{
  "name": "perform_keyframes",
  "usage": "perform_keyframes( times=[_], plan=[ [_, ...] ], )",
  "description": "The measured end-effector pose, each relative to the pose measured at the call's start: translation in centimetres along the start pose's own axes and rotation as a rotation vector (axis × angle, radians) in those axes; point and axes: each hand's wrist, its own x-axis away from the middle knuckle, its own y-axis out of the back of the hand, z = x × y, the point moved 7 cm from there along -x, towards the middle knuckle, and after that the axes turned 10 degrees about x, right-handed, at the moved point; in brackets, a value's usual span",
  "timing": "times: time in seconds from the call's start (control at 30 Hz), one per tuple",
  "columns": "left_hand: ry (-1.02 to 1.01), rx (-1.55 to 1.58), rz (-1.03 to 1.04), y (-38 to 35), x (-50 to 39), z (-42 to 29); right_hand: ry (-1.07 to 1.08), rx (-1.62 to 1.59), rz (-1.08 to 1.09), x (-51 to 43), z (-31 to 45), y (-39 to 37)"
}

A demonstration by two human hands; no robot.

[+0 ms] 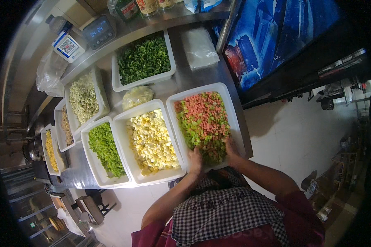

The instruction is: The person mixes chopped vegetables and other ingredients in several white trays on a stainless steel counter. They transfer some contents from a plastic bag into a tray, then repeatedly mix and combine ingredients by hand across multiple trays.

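A white plastic tub (236, 129) at the right end of the counter holds pinkish-red crumbled filling (204, 108) and chopped green vegetable (188, 131), partly mixed. Inside its near end, my left hand (195, 160) is at the left wall and my right hand (232, 152) at the right. The fingers dip towards the filling, partly hidden, so their grip is unclear. Directly left of this tub stands another white tub (119, 123) of chopped boiled egg (153, 142). Further left, a tub (89, 166) contains shredded green vegetable (106, 149).
Behind are a tub of chopped dark greens (145, 58), a tied plastic bag (138, 96) and a packet of clear bags (201, 49). More filled tubs (83, 98) line the left. A steel shelf (173, 27) overhangs the back; a blue printed panel (266, 37) stands right.
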Motion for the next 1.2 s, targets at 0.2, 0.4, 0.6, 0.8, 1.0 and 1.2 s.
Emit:
perform_keyframes(
  times=[0.2,0.4,0.6,0.8,1.0,1.2],
  plan=[
    [0.206,0.320,0.216,-4.1,1.3,-0.9,-0.101,-0.183,0.083,-0.3,-0.7,-2.8],
    [0.078,0.256,0.294,-7.6,3.4,-6.8,0.247,-0.027,0.145,3.7,7.6,-3.0],
    [-0.365,-0.254,0.103,-4.5,-1.7,-9.8,0.567,0.436,-0.100,-1.0,11.4,-1.0],
    [-0.626,-0.707,-0.164,-1.7,-6.4,-7.0,0.354,0.260,-0.059,-4.8,8.9,-3.9],
    [-0.675,-1.002,0.201,-4.6,-1.0,-7.0,0.470,0.541,0.197,2.3,10.2,-5.8],
    [-0.777,-0.800,0.005,-6.5,-5.6,-12.5,0.700,0.666,-0.156,-0.7,17.2,-4.2]
  ],
)
